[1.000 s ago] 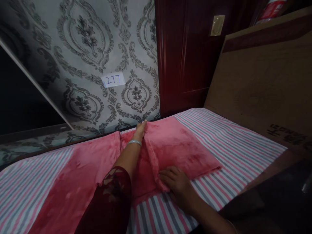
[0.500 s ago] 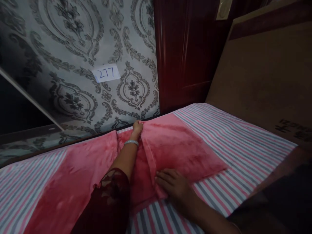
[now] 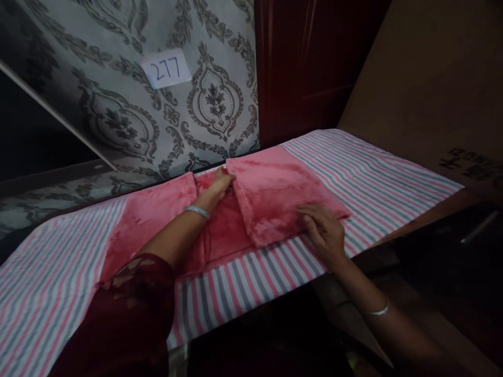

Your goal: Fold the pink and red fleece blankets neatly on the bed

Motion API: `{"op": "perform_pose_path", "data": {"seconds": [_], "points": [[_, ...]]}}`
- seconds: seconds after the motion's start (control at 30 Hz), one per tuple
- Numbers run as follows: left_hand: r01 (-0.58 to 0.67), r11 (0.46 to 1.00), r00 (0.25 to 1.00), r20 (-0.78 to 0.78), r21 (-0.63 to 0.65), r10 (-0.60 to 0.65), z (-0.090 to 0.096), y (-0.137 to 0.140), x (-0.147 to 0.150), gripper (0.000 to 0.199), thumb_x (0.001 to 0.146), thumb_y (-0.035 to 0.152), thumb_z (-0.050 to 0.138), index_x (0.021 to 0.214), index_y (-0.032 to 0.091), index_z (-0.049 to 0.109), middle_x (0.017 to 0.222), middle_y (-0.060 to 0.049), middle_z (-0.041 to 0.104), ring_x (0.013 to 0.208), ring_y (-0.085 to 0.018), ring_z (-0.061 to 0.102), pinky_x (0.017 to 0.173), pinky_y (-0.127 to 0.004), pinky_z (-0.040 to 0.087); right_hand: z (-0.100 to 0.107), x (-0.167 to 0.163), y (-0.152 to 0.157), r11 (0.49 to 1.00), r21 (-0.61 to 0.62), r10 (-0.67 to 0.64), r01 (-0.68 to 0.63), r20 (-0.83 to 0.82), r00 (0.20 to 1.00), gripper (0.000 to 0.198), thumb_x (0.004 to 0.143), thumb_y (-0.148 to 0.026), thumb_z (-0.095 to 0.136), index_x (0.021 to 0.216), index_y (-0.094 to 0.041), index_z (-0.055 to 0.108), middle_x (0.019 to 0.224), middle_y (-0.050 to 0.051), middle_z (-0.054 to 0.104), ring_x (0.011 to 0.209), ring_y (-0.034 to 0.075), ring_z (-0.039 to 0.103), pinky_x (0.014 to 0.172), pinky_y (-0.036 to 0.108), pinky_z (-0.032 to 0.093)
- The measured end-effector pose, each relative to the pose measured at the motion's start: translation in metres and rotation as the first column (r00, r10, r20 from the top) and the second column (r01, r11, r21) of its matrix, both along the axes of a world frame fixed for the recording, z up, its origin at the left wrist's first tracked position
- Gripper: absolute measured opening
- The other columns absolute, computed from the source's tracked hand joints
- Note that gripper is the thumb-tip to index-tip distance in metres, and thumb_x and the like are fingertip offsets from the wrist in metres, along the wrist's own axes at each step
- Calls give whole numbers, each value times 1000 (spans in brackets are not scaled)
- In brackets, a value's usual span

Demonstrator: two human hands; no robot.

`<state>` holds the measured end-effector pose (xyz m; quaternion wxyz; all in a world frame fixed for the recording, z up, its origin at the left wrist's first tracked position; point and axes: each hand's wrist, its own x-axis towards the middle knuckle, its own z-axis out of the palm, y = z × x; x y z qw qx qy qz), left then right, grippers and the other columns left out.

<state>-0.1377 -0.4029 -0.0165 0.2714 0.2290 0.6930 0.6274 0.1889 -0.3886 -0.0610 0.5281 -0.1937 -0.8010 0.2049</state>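
Observation:
A pink plush blanket (image 3: 279,193) lies with its left and right parts folded inward, leaving a darker red strip between the two fold edges. My left hand (image 3: 220,182) rests over that strip, its bent fingers touching the edge of the right flap just below the far corner. That corner lies free of the fingers. At the near right side of the flap, my right hand (image 3: 325,233) is open, with its fingers loosely curved against the plush surface. Some fingertips of my left hand are hard to make out.
Beneath the blanket is a striped cloth (image 3: 377,178) over a narrow table. Behind stand a patterned wall (image 3: 220,120) with a paper (image 3: 167,68) marked 277 and a dark red door panel (image 3: 306,68). A large cardboard sheet (image 3: 432,78) leans at the right.
My left hand has let go of the flap's far corner and slipped down its edge. My right hand has moved rightward along the near side. The view has tilted down.

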Motion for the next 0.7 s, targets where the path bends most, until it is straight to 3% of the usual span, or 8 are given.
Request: {"op": "perform_pose_path", "data": {"seconds": [0.13,0.27,0.4,0.53,0.6,0.7], "points": [[143,990,973,185,1,-141,1,-51,43,100,77,9,66,161,19,12,69,2,63,53,-14,60,60,-27,54,-9,9,9,995,56,-91,88,41,995,24,98,-31,53,101,-25,75,105,8,77,101,26,70,95,47,53],[230,973,951,214,-13,-222,-1,-80,72,105,79,13,66,161,20,1,70,2,65,56,-16,63,62,-32,56,-17,8,9,985,162,-87,64,134,987,25,97,-34,55,107,-23,75,114,9,75,107,28,67,98,49,49],[251,966,963,120,-68,-242,-6,-87,88,96,78,19,69,159,21,18,71,1,65,53,-18,60,64,-36,56,-19,5,9,981,188,-3,-53,284,959,33,95,-41,57,118,-22,72,127,11,70,118,29,61,104,51,44],[116,993,986,-112,-36,-120,-11,-94,101,82,72,16,72,148,21,42,91,-4,65,67,-17,61,72,-34,54,-19,7,9,980,200,-33,-27,288,957,33,96,-37,54,121,-21,72,126,11,71,118,29,61,107,53,41],[77,997,943,-326,20,-66,-14,-106,111,66,69,15,74,132,22,57,100,-5,64,78,-17,61,79,-31,51,-19,9,9,979,202,-68,15,259,963,31,97,-34,53,118,-22,73,122,10,73,116,29,61,108,55,39],[143,990,884,-452,15,-121,-21,-130,129,44,74,21,74,117,23,65,84,-1,62,72,-16,56,75,-29,47,-20,9,8,980,188,-109,69,211,971,29,98,-33,52,113,-22,74,118,10,74,113,28,63,107,54,40]]}}
